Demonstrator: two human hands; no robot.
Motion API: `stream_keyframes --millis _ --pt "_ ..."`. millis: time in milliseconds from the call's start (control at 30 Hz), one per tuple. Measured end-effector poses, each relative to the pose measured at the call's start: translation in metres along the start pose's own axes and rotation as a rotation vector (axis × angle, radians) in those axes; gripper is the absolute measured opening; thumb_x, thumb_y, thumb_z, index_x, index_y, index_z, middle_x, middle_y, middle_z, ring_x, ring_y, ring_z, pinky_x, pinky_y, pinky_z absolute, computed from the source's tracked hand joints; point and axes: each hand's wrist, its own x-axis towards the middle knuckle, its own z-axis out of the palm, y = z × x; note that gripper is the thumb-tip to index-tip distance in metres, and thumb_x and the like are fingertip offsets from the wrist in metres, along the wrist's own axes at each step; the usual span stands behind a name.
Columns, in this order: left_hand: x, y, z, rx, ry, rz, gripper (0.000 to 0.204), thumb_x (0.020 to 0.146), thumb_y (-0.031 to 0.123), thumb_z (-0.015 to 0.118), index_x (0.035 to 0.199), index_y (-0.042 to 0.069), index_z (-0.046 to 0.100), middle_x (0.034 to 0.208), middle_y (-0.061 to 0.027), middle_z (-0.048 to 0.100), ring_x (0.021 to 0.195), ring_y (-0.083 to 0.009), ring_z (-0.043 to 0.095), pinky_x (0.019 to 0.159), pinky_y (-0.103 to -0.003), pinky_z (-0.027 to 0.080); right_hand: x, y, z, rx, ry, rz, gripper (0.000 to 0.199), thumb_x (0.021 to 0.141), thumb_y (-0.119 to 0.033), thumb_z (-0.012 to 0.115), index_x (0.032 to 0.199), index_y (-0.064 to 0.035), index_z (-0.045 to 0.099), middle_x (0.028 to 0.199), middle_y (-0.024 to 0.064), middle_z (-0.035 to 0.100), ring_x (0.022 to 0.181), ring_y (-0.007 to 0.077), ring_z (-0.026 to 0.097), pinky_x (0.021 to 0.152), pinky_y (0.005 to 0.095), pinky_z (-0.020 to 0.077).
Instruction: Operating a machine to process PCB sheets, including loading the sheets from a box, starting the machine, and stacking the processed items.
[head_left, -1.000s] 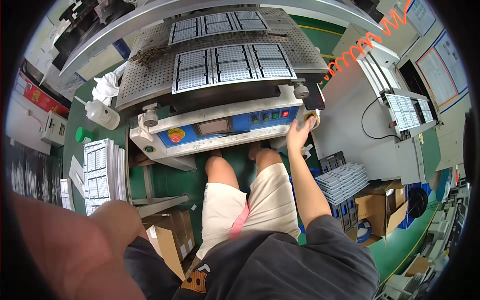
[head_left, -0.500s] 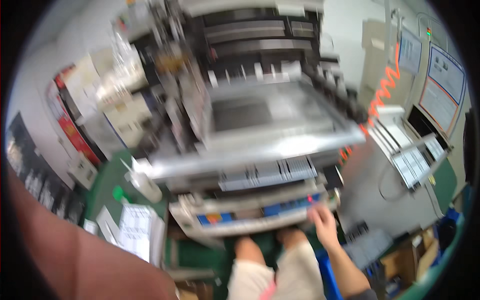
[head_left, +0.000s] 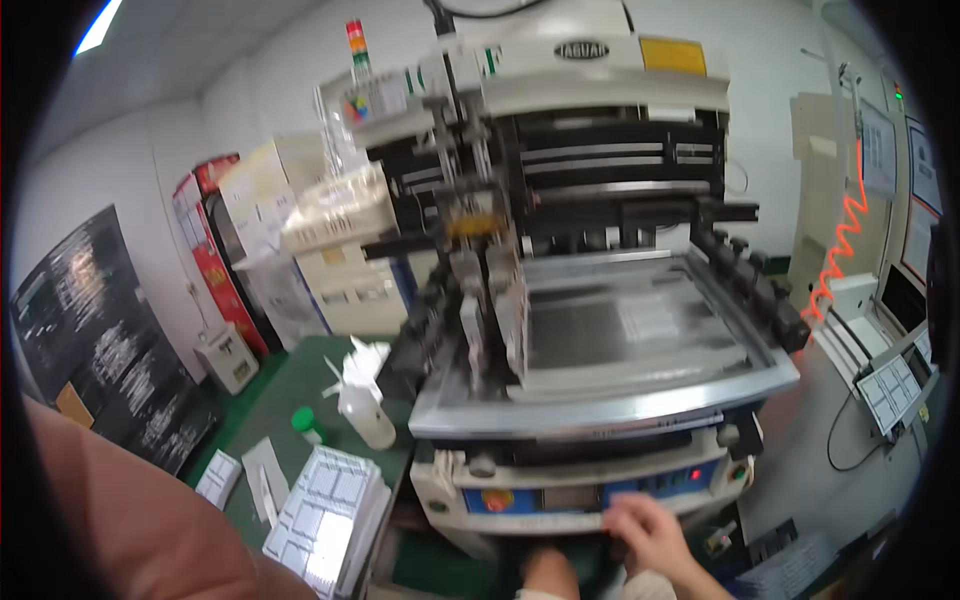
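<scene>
My right hand [head_left: 648, 532] is just in front of the lower edge of a blue control panel [head_left: 650, 485] on a screen-printing machine. Its fingers are loosely bent, the thumb apart, and nothing shows in them. Close to the camera at the lower left is my left arm [head_left: 130, 500], large and blurred; its hand is out of the picture. Above the panel lies the machine's silver-framed screen [head_left: 600, 405], with a squeegee carriage [head_left: 485, 290] over its left part. A red light glows on the panel's right side.
On the green table [head_left: 300, 385] at left are a stack of printed panels [head_left: 325, 520], a white squeeze bottle [head_left: 368, 418], a green-capped container [head_left: 306, 424] and crumpled white wipes [head_left: 362, 365]. To the right, a coiled orange hose [head_left: 840, 240] hangs by a grey cabinet holding a panel [head_left: 890, 395].
The view has swung up and left, so the machine sits lower and farther right. The panels that showed beneath the screen frame are mostly hidden now. My right hand stays near the control panel.
</scene>
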Motion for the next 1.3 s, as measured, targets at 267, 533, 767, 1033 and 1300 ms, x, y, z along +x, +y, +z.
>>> stream_keyframes --millis 267,533,767,1033,1300 --pt "-0.023 0.004 0.004 -0.01 0.03 -0.028 0.044 0.088 0.029 0.054 0.12 -0.003 0.052 0.114 -0.018 0.058 0.102 -0.0263 0.057 0.09 -0.035 0.044 0.073 -0.043 0.005 0.264 0.155 -0.1 0.025 0.097 -0.02 0.051 0.111 0.001 0.053 0.101 0.0151 0.065 0.09 0.0209 0.065 0.077 0.0295 0.0524" --pt "-0.033 0.026 0.007 -0.005 0.067 -0.077 0.047 0.088 0.03 0.054 0.122 -0.003 0.051 0.115 -0.0185 0.058 0.104 -0.027 0.056 0.091 -0.035 0.044 0.073 -0.055 0.015 0.383 0.202 -0.055 0.023 0.097 -0.02 0.053 0.101 0.0022 0.053 0.1 0.0163 0.066 0.094 0.0228 0.066 0.078 0.0285 0.0537" --pt "-0.04 0.051 0.01 -0.01 0.123 -0.123 0.048 0.088 0.031 0.053 0.123 -0.003 0.05 0.116 -0.0189 0.058 0.105 -0.0275 0.056 0.091 -0.036 0.044 0.048 -0.055 0.004 0.366 0.117 -0.093 0.022 0.096 -0.017 0.053 0.103 0.0034 0.055 0.1 0.0152 0.066 0.092 0.0215 0.067 0.077 0.0281 0.054" --pt "-0.047 0.072 0.016 0.042 0.295 -0.141 0.051 0.088 0.032 0.053 0.125 -0.003 0.049 0.117 -0.0194 0.057 0.106 -0.0282 0.056 0.092 -0.037 0.044 -0.062 -0.041 -0.02 0.283 0.143 0.038 0.025 0.095 -0.014 0.054 0.108 0.0064 0.056 0.095 0.0152 0.067 0.084 0.0193 0.066 0.074 0.0282 0.0535" --pt "-0.161 0.04 0.047 -0.336 -0.608 -1.231 0.029 0.094 0.011 0.048 0.116 -0.003 0.059 0.109 -0.0125 0.063 0.1 -0.0217 0.059 0.087 -0.031 0.045 -0.113 -0.032 -0.063 0.414 -0.247 0.025 0.023 0.091 -0.003 0.053 0.109 0.0115 0.057 0.099 0.0211 0.066 0.084 0.0251 0.068 0.074 0.0353 0.0571"
